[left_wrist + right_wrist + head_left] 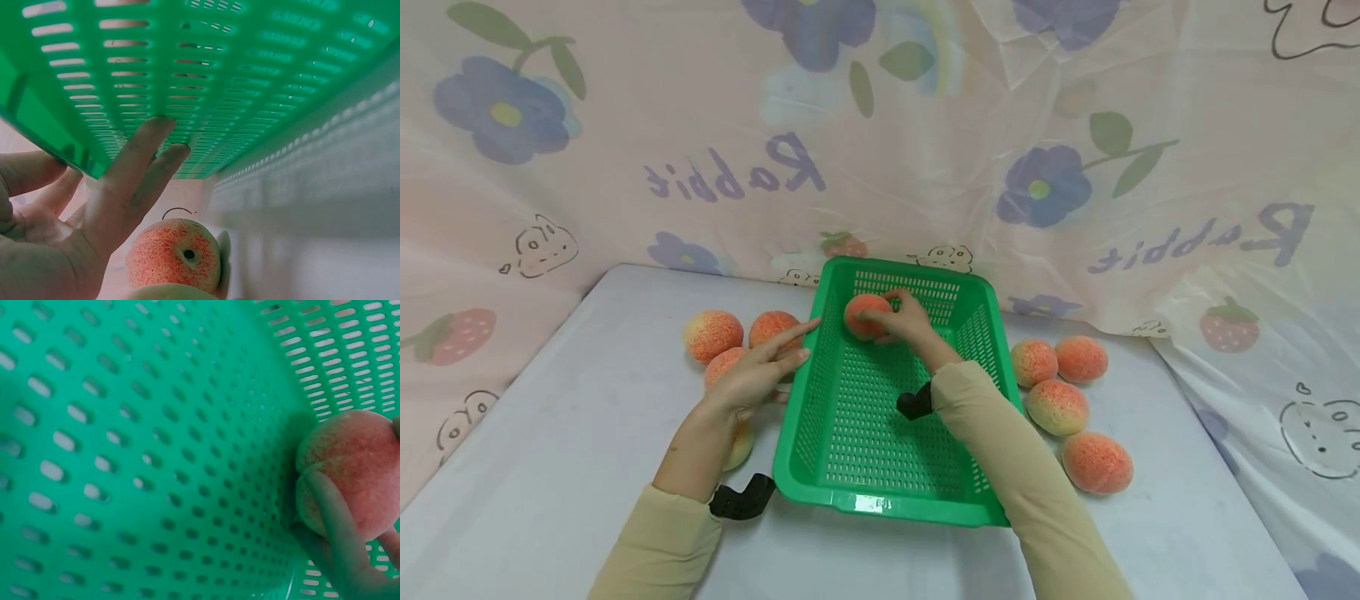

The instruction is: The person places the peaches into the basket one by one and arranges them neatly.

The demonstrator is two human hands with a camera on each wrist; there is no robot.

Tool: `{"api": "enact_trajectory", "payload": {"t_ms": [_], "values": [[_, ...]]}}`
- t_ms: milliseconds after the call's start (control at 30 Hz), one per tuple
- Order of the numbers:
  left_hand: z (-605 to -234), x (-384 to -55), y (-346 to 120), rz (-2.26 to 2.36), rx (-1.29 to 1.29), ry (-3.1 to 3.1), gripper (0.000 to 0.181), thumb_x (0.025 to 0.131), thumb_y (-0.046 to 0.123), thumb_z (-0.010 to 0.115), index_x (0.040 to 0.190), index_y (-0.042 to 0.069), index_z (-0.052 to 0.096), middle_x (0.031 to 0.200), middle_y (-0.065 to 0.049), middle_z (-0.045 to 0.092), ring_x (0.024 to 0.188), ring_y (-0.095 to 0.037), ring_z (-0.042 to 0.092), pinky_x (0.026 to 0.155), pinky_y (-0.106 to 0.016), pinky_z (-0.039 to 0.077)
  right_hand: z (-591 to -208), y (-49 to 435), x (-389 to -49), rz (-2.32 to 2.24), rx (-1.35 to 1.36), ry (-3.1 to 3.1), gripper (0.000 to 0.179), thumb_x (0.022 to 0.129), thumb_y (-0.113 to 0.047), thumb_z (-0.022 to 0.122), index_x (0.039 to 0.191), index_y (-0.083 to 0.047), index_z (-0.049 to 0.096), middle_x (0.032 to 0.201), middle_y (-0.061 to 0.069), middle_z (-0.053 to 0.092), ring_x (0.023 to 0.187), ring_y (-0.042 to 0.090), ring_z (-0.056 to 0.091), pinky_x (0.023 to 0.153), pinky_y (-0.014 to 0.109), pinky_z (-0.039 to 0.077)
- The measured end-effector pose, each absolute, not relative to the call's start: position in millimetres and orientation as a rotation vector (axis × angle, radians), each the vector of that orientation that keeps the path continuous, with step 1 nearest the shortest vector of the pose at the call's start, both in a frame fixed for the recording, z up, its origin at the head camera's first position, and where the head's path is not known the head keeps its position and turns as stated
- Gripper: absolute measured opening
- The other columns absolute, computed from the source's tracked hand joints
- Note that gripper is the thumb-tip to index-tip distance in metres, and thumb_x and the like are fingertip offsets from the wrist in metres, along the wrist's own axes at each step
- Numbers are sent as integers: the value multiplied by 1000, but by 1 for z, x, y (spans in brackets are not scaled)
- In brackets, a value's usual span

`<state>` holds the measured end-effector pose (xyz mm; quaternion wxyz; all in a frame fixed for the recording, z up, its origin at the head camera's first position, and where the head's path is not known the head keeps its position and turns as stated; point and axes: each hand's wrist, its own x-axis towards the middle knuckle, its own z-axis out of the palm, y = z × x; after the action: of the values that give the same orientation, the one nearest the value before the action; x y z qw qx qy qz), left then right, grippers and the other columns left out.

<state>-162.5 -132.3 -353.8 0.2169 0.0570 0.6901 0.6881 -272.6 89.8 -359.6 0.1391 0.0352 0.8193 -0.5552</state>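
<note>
Green plastic mesh fills the one basket (940,510) on the counter (550,400), where the right hand (906,320) reaches in, curled round one peach (859,320) near the far-left corner. The left hand (754,377), fingers nearly straight, touches the basket's left side. Four visible peaches (713,336) lie left, four right.

Sheet (925,200): pale pink-cream, creased; hangs behind the table (587,400) and along its left and right sides.
Flowers (505,114): blue-violet print, yellow centres, green leaves (1111,132).
"Rabbit" lettering (722,175): purple, mirrored, repeated.
Other print: red strawberries (471,335), black-outlined rabbit faces (546,247), one pale rainbow (943,42).
Tabletop: white; back edge meets the sheet.
Lighting: soft, even; faint sheen on the sheet's upper folds.
</note>
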Motion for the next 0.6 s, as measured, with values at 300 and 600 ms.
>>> {"api": "enact_trajectory", "payload": {"t_ms": [300,600], "values": [[-355,-164,-132,1897,153,1915,52,104,21,41,153,33,24,142,-24,44,106,-26,64,79,-37,57,-360,84,-272,-1575,97,2374,65,83,-24,75,137,-7,43,136,26,44,91,38,68,83,42,56],[-355,-164,-132,1894,145,1922,52,104,21,41,153,33,24,139,-25,46,100,-22,66,79,-37,57,-351,85,-273,-1527,103,2324,70,84,-24,74,142,-5,40,142,23,39,108,38,62,88,40,54]]}}
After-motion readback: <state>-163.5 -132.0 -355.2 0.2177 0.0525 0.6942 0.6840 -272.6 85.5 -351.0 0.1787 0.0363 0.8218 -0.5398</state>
